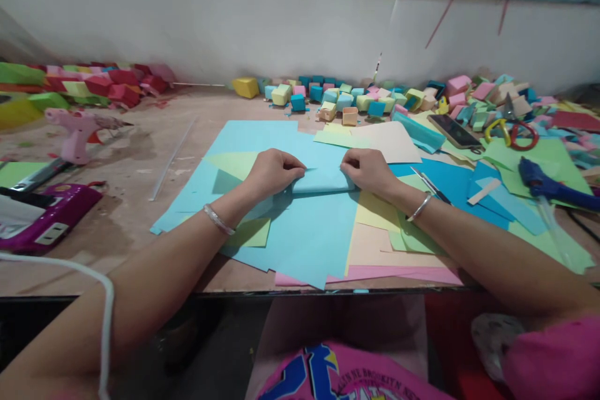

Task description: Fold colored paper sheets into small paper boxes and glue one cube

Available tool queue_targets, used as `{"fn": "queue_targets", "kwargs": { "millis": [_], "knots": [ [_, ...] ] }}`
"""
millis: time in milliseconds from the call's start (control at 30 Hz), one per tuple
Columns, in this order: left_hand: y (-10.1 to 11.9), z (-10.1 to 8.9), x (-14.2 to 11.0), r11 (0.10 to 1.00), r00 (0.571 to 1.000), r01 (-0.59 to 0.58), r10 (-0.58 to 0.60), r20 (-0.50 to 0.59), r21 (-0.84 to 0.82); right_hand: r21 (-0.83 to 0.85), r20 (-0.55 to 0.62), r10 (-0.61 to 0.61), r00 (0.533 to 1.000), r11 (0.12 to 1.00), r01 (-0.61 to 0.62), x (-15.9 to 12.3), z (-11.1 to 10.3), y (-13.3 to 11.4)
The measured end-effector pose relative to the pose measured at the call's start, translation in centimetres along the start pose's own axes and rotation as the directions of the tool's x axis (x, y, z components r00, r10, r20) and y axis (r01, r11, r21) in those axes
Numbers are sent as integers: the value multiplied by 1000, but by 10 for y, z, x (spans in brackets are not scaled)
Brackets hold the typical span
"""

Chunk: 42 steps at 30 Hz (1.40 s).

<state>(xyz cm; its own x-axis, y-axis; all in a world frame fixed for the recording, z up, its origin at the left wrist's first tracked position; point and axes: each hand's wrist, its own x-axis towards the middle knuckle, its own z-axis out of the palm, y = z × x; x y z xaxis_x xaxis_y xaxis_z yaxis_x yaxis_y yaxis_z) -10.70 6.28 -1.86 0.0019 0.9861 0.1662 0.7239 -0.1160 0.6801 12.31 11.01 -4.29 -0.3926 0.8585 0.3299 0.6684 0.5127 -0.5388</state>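
Observation:
Between my two hands is a folded piece of light blue paper [323, 180], held just above larger light blue sheets [309, 231]. My left hand [274, 170] pinches its left end between thumb and fingers. At the opposite end, my right hand [366, 169] grips the paper in the same way. A pale green piece [234, 164] lies by my left wrist. Beside my right wrist rests a pen-like craft knife [431, 185] on darker blue paper [457, 184].
Small folded paper boxes [344, 100] line the wall. On the right are scissors [510, 131], a phone [454, 131] and a blue glue gun [555, 187]. A pink glue gun [77, 134], a purple power strip [56, 215] and a clear glue stick [171, 162] lie left. A white cable [109, 312] crosses my left forearm.

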Motion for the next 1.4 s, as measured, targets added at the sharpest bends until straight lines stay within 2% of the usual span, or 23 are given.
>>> {"fn": "queue_targets", "kwargs": {
  "millis": [200, 333, 467, 667, 800, 900, 1100, 1233, 1400],
  "knots": [
    [-1, 2, 0, 999, 1000, -26, 26, 6, 25, -187, 58, -3, 998, 982, 14, -1, 1, -3],
    [0, 3, 0, 995, 999, -49, 49, 13, 81, -223, 72, 11, 997, 975, 6, -1, 1, -3],
    [1, 4, -2, 996, 996, -63, 59, 61, 69, -235, 92, 11, 996, 972, 11, 0, 2, -3],
    [-1, 6, -2, 982, 980, -176, 167, 112, 75, -332, 105, -3, 994, 943, 38, -1, 3, -7],
    [-3, 7, 1, 980, 974, -185, 174, 145, 69, -382, 100, 16, 995, 924, 24, -2, 2, -9],
    [-3, 6, 1, 978, 970, -194, 179, 166, 79, -398, 112, 26, 993, 917, 21, -2, 2, -11],
    [1, 2, -2, 944, 956, -223, 163, 244, 242, -421, 162, 57, 985, 907, 17, 0, 0, -13],
    [4, 1, -4, 939, 941, -254, 185, 284, 230, -338, 170, 52, 984, 941, 9, 0, -3, -14],
    [6, 1, -4, 955, 940, -230, 168, 298, 188, -286, 162, 41, 986, 958, 7, -2, -4, -15]
  ]
}}
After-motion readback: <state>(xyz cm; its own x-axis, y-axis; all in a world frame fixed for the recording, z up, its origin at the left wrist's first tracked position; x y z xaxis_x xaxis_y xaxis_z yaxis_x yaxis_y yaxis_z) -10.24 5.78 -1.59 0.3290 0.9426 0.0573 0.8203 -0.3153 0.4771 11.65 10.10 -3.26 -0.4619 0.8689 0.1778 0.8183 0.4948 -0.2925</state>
